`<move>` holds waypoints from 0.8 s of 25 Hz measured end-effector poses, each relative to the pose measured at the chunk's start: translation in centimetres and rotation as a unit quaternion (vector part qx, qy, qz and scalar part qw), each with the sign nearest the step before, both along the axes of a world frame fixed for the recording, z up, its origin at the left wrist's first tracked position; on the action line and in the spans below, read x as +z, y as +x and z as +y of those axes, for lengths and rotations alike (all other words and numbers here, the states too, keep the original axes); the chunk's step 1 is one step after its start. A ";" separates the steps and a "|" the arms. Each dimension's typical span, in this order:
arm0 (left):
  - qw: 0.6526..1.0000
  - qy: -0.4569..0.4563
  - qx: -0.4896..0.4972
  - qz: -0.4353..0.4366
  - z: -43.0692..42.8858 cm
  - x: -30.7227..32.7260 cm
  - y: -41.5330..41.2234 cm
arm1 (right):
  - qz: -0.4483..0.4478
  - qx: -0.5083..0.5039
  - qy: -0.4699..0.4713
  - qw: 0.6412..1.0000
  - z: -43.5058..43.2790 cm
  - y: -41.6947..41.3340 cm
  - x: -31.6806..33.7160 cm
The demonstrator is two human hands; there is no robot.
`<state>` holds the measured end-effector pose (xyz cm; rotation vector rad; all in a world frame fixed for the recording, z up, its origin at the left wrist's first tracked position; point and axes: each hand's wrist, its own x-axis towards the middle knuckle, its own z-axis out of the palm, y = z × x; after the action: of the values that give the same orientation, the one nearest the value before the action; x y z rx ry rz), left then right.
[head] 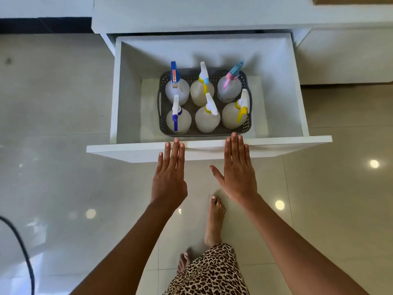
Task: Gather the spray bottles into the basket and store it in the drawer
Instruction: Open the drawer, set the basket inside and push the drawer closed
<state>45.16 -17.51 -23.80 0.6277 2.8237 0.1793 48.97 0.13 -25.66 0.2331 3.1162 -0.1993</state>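
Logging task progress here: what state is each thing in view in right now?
drawer: pulled open.
basket: sitting inside the drawer, full.
spray bottles: six, upright in the basket.
left hand: open, fingers straight at the drawer front.
right hand: open, fingers straight at the drawer front.

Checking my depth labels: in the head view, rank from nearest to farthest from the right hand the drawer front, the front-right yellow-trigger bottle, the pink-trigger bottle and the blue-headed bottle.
1. Drawer front, at the right hand's fingertips.
2. Yellow-trigger bottle, front right of the basket.
3. Pink-trigger bottle, back right.
4. Blue-headed bottle, back left.
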 end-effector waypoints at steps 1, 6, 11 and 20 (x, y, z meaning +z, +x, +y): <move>1.000 -0.006 0.000 -0.002 0.2 0.1 -0.7 | 0.003 0.000 0.005 1.000 0.2 -0.7 0.0; 1.000 -0.023 -0.008 -0.003 1.2 0.5 -4.6 | 0.016 0.005 0.022 1.000 1.4 -4.5 -0.2; 1.000 -0.024 -0.005 -0.006 2.4 0.8 -9.0 | 0.022 0.007 0.025 0.999 2.7 -9.0 -0.3; 0.998 -0.062 0.007 -0.004 4.8 1.0 -17.3 | 0.028 0.015 0.018 0.999 5.0 -17.2 -0.5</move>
<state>27.88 -12.68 -22.85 0.5792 2.8059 0.0077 31.75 5.11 -26.18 0.1854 3.1786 -0.1535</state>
